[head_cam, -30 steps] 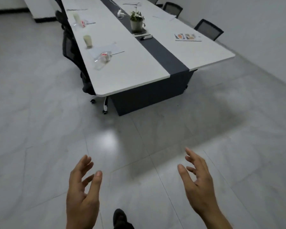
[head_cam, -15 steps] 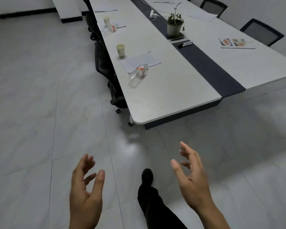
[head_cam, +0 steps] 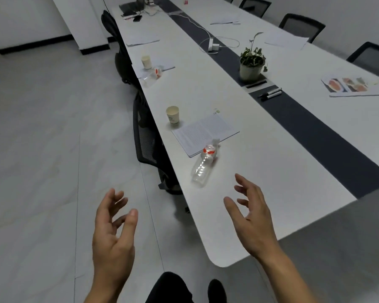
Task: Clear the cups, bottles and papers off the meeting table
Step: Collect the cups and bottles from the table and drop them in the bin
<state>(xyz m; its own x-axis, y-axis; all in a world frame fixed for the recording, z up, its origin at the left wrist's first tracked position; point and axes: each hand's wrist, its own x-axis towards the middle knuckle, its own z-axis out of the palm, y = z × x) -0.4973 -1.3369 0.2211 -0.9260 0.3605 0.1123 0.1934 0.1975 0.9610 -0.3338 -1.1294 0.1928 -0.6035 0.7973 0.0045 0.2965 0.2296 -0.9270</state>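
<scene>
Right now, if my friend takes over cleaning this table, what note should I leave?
The left grip is open and empty, over the floor.
The right grip is open and empty, above the near end of the table, just short of the near bottle.
The near bottle lies on its side, neck on the papers; a cup stands beside them.
Farther along: second cup, second bottle lying down, more papers, picture sheets.
Done: nothing cleared yet.
Left: all cups, bottles and papers.
</scene>
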